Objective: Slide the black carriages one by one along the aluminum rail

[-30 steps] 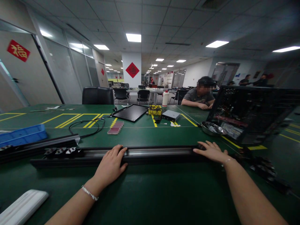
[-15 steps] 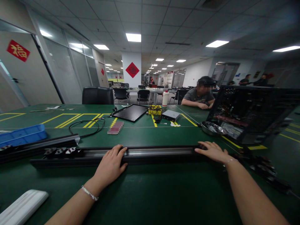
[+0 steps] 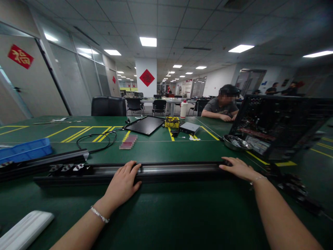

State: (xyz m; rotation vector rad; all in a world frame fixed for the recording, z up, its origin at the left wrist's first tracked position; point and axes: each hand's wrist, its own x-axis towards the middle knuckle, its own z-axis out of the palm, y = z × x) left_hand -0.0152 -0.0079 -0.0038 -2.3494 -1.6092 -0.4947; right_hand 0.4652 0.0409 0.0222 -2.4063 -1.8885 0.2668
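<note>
A long black rail point(image 3: 179, 176) with a shiny inner channel lies crosswise on the green table in front of me. Several dark modules with light metallic tops point(image 3: 68, 168) sit in its left part. My left hand point(image 3: 122, 184) grips the rail near its middle, fingers over the top and thumb on the near side. At the rail's right end, my right hand point(image 3: 238, 169) has its thumb and fingers closed around a small dark piece point(image 3: 227, 162), mostly covered by the fingers. That hand hides how the piece meets the rail.
Left stand a blue bin point(image 3: 26, 150), another black rail point(image 3: 52, 159) and a white case point(image 3: 27, 229). Right are an open computer case point(image 3: 275, 125), a metal bowl point(image 3: 235, 143) and dark parts point(image 3: 293, 185). Behind lie a cable point(image 3: 97, 140) and flat black panel point(image 3: 147, 125); a person point(image 3: 221, 106) sits opposite.
My right hand has moved slightly to the right along the rail with the small dark piece. My left hand and the rail have stayed in place.
</note>
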